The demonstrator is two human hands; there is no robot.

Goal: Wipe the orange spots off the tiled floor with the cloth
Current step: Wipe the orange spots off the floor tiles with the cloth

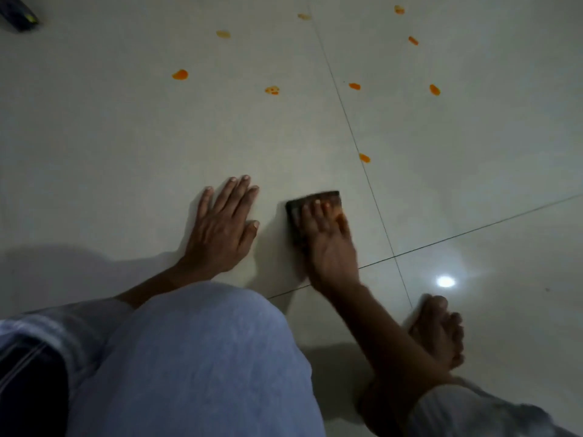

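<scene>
The right hand (328, 234) lies flat on the cloth (310, 209), with the fingers straight and spread, and it presses the cloth down on the floor (126, 137). The cloth is dark and folded; its far edge shows past the fingertips, and one side shows to the left of the hand. The hand is a little blurred.

The left hand (224, 222) is just beside the cloth, to the left of the right hand. It rests on the floor with the palm down and the fingers straight, and it holds nothing.

One orange spot (364, 158) is near, ahead of the right hand and a little to its right, close to a tile joint. Other spots (180, 74) lie well ahead of both hands, on both sides of this joint.

Behind the hands there is a knee (202, 357) in light blue trousers. A bare foot (438, 332) is behind the right hand, to its right. A small bright reflection (445, 281) is on the floor near the foot
</scene>
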